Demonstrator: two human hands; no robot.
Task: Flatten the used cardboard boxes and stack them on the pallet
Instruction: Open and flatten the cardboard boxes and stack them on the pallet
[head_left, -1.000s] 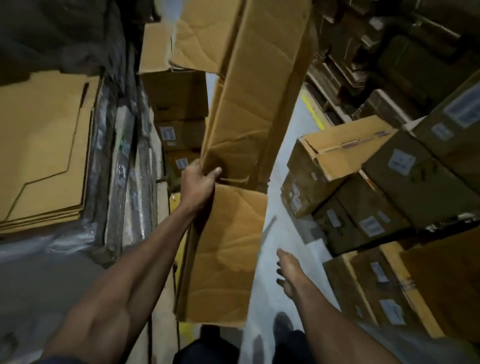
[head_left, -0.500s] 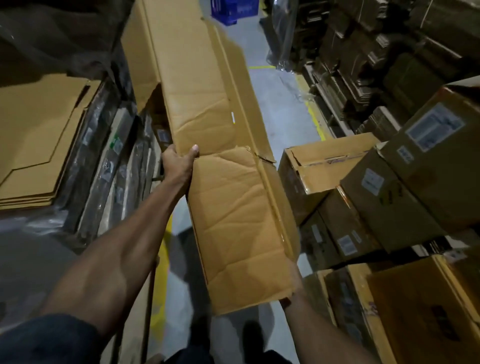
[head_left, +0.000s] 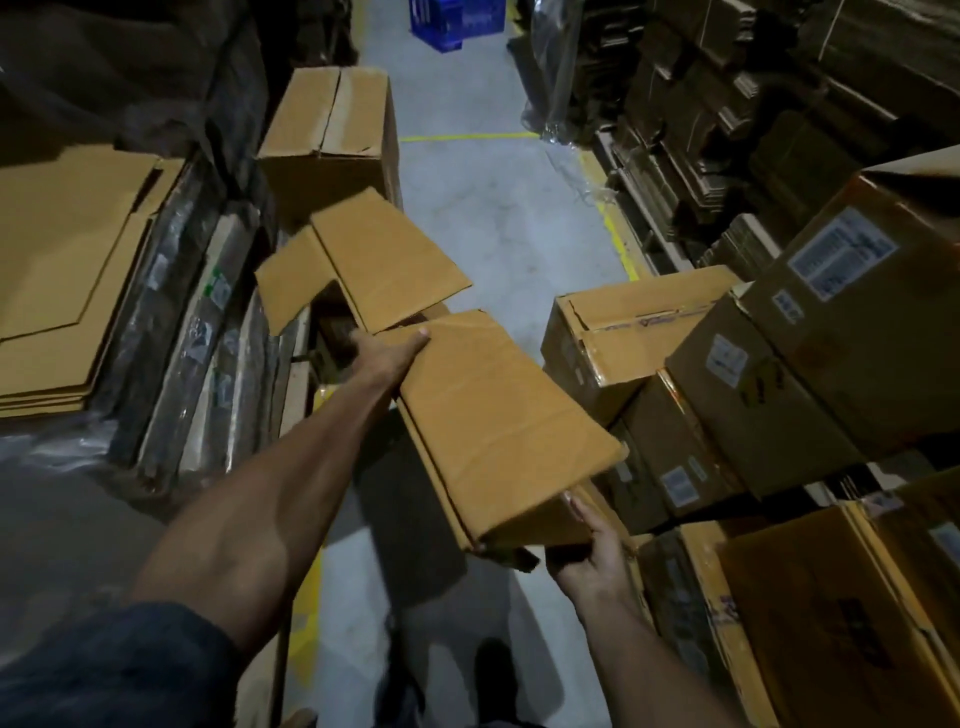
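Moved: collapsed cardboard box (head_left: 498, 415) swung down from upright
Left hand (head_left: 387, 356): arm outstretched, gripping far edge
Right hand (head_left: 589, 556): gripping near end from below
Long axis: runs away from person, flaps forward

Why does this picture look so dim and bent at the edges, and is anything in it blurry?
Head view: dim light, with the racks at upper right nearly black; the wide lens bows the labelled boxes at the frame edge; the held cardboard box is fairly sharp and throws a dark shadow on the floor, while the sleeve at the bottom is soft and blurred.
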